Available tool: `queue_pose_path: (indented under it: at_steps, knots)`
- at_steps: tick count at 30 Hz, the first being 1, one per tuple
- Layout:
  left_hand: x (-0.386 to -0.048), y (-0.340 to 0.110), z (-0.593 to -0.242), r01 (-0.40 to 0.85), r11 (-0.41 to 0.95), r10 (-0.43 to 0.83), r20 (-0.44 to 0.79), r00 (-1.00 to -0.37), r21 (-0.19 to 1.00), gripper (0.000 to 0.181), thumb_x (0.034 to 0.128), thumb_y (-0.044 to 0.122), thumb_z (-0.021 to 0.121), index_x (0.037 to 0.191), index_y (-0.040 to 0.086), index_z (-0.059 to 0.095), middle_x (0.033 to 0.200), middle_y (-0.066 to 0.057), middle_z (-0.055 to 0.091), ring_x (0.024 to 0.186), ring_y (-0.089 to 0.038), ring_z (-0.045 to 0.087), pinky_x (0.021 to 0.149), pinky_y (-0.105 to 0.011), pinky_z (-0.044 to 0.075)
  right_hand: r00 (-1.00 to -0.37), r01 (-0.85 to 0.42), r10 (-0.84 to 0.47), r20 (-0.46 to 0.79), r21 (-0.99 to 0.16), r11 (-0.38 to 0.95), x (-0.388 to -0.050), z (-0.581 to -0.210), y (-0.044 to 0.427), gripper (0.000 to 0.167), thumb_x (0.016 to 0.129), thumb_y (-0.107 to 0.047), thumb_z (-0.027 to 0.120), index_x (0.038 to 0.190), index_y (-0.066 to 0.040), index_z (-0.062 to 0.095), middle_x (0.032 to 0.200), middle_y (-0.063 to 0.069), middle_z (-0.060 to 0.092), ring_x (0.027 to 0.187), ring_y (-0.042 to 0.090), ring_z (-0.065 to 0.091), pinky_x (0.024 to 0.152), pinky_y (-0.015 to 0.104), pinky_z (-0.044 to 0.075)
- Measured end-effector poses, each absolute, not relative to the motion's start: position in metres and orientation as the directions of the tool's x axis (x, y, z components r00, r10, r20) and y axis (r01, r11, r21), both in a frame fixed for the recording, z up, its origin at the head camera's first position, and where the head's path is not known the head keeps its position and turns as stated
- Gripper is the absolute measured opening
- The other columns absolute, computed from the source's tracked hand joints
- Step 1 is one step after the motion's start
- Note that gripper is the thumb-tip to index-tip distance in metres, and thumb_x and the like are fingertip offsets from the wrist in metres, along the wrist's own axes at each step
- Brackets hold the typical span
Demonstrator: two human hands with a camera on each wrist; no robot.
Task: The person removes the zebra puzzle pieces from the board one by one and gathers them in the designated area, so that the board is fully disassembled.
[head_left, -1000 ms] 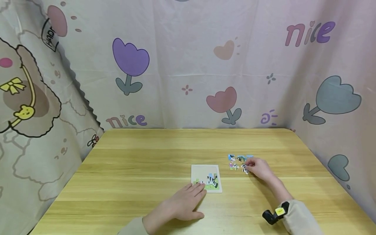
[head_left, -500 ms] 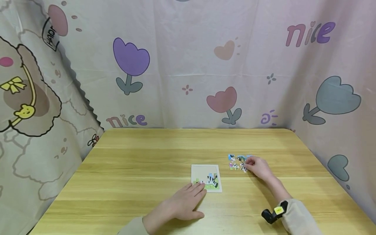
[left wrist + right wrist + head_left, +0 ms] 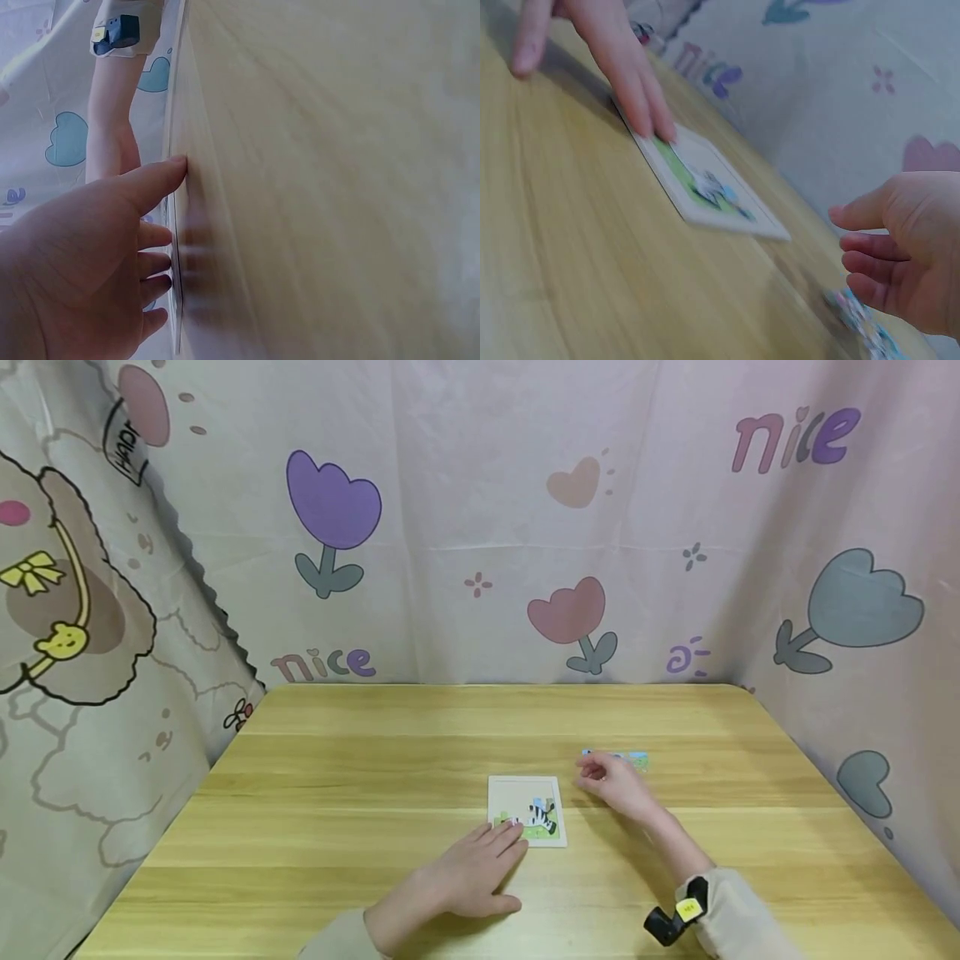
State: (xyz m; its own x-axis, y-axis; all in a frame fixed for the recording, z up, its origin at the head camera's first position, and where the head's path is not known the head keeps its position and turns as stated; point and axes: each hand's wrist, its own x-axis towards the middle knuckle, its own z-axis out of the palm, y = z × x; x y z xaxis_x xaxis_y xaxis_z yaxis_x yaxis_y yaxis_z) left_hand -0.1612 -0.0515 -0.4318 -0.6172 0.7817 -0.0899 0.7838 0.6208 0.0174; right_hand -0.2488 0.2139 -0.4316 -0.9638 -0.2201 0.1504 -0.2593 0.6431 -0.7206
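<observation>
A white-framed puzzle board [image 3: 517,787] lies on the table, with zebra and green grass pieces [image 3: 542,818] along its lower part. My left hand [image 3: 472,868] rests with straight fingers on the board's lower left edge and covers some of the picture. To the right, my right hand [image 3: 618,787] hovers by the loose puzzle pieces [image 3: 637,760] and hides most of them. Its fingers are loosely bent; in the right wrist view a gap shows between the thumb [image 3: 859,213] and the fingers, with no piece visible there.
The wooden table [image 3: 360,760] runs back to a printed curtain [image 3: 450,510], with more curtain at both sides. A black wrist camera [image 3: 675,914] sits on the right sleeve. The loose pieces look blurred in the right wrist view.
My right hand has left the zebra piece at the right of the loose group and moved left, now covering much of that group. The left hand stays on the board.
</observation>
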Motion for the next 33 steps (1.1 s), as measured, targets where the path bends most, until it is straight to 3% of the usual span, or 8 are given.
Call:
queue_pose_path:
  at_steps: [6,11,14,18,20,23,27,33]
  knots:
    - [-0.161,-0.050,-0.430,0.789,0.614,0.787,-0.081,-0.612,0.005,0.073,0.0889,0.056,0.046,0.141,0.006,0.037,0.148,-0.013,0.029,0.136,-0.026,0.026,0.110,-0.039,0.025,-0.940,-0.288,-0.321,0.113,-0.766,0.575,-0.243,-0.434,0.189,0.028,0.079,-0.008,0.070,0.104,0.002,0.063,0.087,0.003,0.061,0.081,0.016,0.057,0.069,0.027,0.051]
    - [-0.162,-0.048,-0.429,0.785,0.619,0.782,-0.086,-0.617,0.000,0.073,0.0888,0.057,0.046,0.140,0.005,0.038,0.148,-0.013,0.029,0.136,-0.026,0.026,0.110,-0.038,0.025,-0.891,-0.366,-0.446,0.087,-0.719,0.591,-0.242,-0.440,0.179,0.029,0.077,-0.008,0.072,0.104,0.001,0.064,0.079,0.000,0.056,0.072,0.013,0.051,0.064,0.024,0.047]
    - [-0.162,-0.046,-0.428,0.784,0.621,0.780,-0.087,-0.619,-0.013,0.073,0.0884,0.058,0.046,0.139,0.005,0.039,0.147,-0.013,0.030,0.135,-0.026,0.027,0.110,-0.038,0.025,-0.875,-0.397,-0.478,0.076,-0.677,0.620,-0.241,-0.442,0.179,0.032,0.075,-0.008,0.074,0.105,-0.001,0.064,0.080,0.000,0.053,0.070,0.013,0.047,0.068,0.031,0.043]
    - [-0.162,-0.043,-0.429,0.787,0.615,0.784,-0.081,-0.616,-0.037,0.073,0.0884,0.058,0.045,0.138,0.004,0.041,0.146,-0.014,0.032,0.135,-0.027,0.029,0.109,-0.039,0.026,-0.870,-0.414,-0.487,0.076,-0.647,0.640,-0.239,-0.443,0.180,0.034,0.073,-0.009,0.075,0.105,-0.005,0.064,0.088,-0.002,0.054,0.077,0.013,0.049,0.093,0.055,0.033]
    - [-0.163,-0.040,-0.429,0.792,0.608,0.788,-0.079,-0.610,-0.046,0.073,0.0887,0.059,0.044,0.137,0.004,0.041,0.146,-0.014,0.032,0.135,-0.027,0.029,0.109,-0.038,0.027,-0.868,-0.420,-0.491,0.075,-0.641,0.643,-0.239,-0.443,0.181,0.034,0.073,-0.009,0.076,0.104,-0.006,0.064,0.090,-0.001,0.055,0.078,0.013,0.049,0.096,0.060,0.027]
    - [-0.163,-0.035,-0.429,0.804,0.592,0.800,-0.079,-0.595,-0.055,0.073,0.0893,0.058,0.044,0.139,0.005,0.040,0.147,-0.013,0.032,0.135,-0.027,0.028,0.109,-0.037,0.026,-0.868,-0.420,-0.492,0.070,-0.632,0.651,-0.239,-0.443,0.181,0.034,0.072,-0.009,0.076,0.104,-0.006,0.064,0.092,-0.001,0.055,0.077,0.013,0.050,0.092,0.052,0.034]
    - [-0.164,-0.027,-0.429,0.814,0.577,0.811,-0.074,-0.581,-0.063,0.072,0.0892,0.058,0.044,0.139,0.006,0.040,0.147,-0.012,0.032,0.135,-0.025,0.028,0.110,-0.035,0.026,-0.878,-0.404,-0.475,0.064,-0.629,0.664,-0.239,-0.443,0.181,0.036,0.071,-0.010,0.077,0.103,-0.004,0.063,0.093,0.001,0.054,0.079,0.014,0.049,0.076,0.035,0.041]
    - [-0.169,-0.023,-0.434,0.813,0.580,0.809,-0.077,-0.582,-0.051,0.073,0.0883,0.059,0.046,0.140,0.008,0.039,0.147,-0.011,0.032,0.135,-0.024,0.028,0.109,-0.035,0.027,-0.875,-0.394,-0.481,0.047,-0.646,0.654,-0.241,-0.441,0.183,0.033,0.071,-0.010,0.078,0.098,-0.002,0.062,0.090,0.002,0.051,0.079,0.014,0.047,0.070,0.027,0.044]
